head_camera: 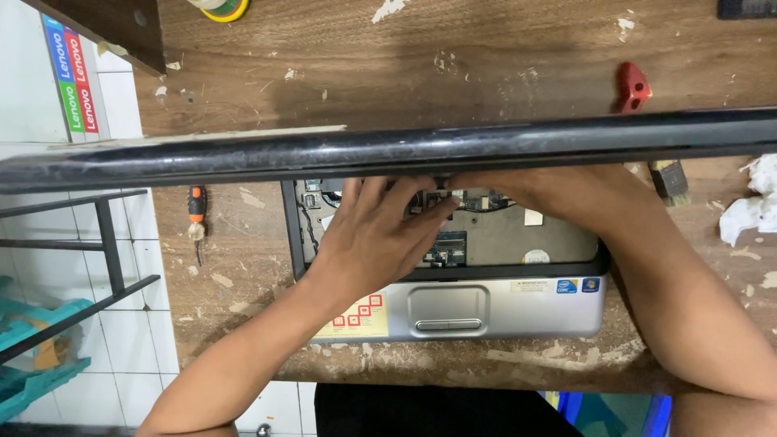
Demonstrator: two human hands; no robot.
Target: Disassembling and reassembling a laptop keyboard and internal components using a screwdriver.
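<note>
Head view: laptop point(502, 303) long axis left-right; hands point(421, 214) seemingly inside bay.

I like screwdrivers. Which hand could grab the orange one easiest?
Probably the left hand. The screwdriver lies on the table to its left, while the right hand is farther off, inside the laptop.

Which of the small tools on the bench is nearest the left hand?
The orange-handled screwdriver, lying left of the laptop. It is closest to the left hand; the red clip and brush lie far right.
</note>
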